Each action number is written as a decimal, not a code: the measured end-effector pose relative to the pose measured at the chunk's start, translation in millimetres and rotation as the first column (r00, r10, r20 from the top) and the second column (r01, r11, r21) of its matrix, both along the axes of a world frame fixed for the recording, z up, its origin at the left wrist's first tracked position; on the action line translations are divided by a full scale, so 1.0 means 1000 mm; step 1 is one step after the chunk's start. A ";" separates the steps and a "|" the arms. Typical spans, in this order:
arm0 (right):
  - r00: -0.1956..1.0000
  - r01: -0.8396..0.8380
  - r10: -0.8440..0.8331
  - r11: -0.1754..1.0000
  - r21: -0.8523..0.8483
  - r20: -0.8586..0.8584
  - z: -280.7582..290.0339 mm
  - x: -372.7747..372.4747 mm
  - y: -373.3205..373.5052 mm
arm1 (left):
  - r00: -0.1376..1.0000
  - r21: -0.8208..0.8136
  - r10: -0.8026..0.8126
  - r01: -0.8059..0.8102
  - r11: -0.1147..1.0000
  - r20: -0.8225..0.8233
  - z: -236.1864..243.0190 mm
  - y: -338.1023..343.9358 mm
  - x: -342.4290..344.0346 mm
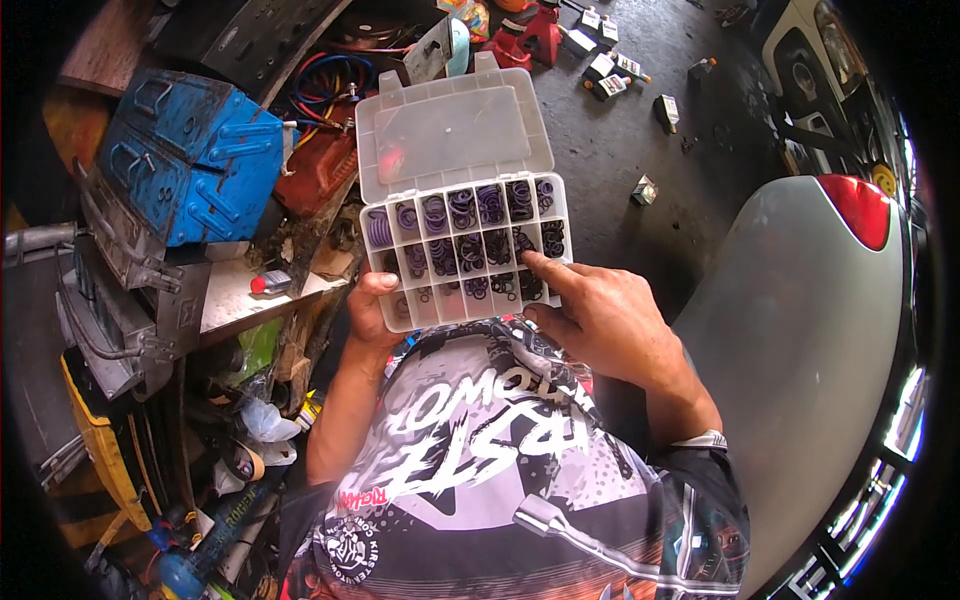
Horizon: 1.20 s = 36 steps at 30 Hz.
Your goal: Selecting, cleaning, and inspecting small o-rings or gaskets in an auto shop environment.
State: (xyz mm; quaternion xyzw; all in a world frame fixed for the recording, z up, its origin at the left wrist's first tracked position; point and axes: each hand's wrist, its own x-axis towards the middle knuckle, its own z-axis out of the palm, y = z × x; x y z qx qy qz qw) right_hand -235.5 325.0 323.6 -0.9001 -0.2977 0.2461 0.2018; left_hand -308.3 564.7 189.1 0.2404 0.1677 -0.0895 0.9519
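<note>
A clear plastic compartment box [400, 316] lies open before my chest, its translucent lid [455, 135] tipped back on the far side. Purple and black O-rings [462, 207] of several sizes fill its small sections; the larger purple ones sit at the far left. My left hand [372, 305] grips the near left corner, thumb over the rim and the other fingers hidden underneath. At the right side, my right hand [605, 320] reaches over the edge. Its index finger touches black O-rings in a middle-row section, with the thumb apart near the front corner.
Left of the box stand a blue metal toolbox [195, 160] and a cluttered wooden shelf [235, 300]. A red jack stand [535, 38] and several small bottles [667, 112] are on the dark floor beyond. A grey vehicle panel with a red light [800, 330] rises close on my right.
</note>
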 end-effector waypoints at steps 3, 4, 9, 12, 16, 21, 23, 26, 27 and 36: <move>0.998 0.009 -0.012 0.999 -0.053 -0.064 0.001 0.001 0.001 | 1.000 -0.024 -0.007 0.006 1.000 -0.017 0.004 0.000 0.000; 0.999 0.019 -0.020 1.000 -0.011 -0.029 0.000 0.001 0.001 | 1.000 -0.022 -0.004 0.004 1.000 -0.016 0.004 0.000 0.000; 0.998 0.063 -0.066 0.989 0.135 0.015 -0.005 0.002 0.003 | 0.999 -0.008 0.008 -0.008 1.000 -0.035 0.004 -0.002 -0.002; 0.996 0.037 -0.049 0.986 0.160 0.070 -0.015 0.005 0.008 | 1.000 0.038 -0.010 0.011 0.999 -0.011 0.007 -0.003 -0.001; 0.988 -0.014 0.002 0.997 0.072 0.157 -0.028 0.009 0.019 | 0.999 0.065 -0.022 0.024 0.998 -0.028 0.008 -0.006 -0.002; 0.996 -0.035 0.037 0.999 -0.020 0.086 -0.029 0.012 0.019 | 1.000 0.048 -0.012 0.013 0.999 -0.023 -0.003 -0.004 -0.008; 1.000 -0.006 0.006 0.994 0.111 -0.002 -0.028 0.013 0.013 | 0.999 0.011 -0.018 0.019 1.000 -0.037 -0.004 -0.004 -0.010; 0.998 -0.010 0.016 0.995 0.101 -0.053 -0.024 0.011 0.008 | 0.999 0.018 -0.014 0.014 1.000 -0.035 -0.001 -0.005 -0.009; 0.998 -0.044 0.048 0.995 0.085 -0.043 -0.023 0.010 0.007 | 0.999 0.018 -0.034 0.034 0.999 -0.020 0.000 -0.004 -0.008; 0.990 -0.005 0.002 1.000 0.024 0.140 -0.023 0.007 0.014 | 0.999 0.001 -0.043 0.043 0.999 0.001 0.002 -0.008 -0.005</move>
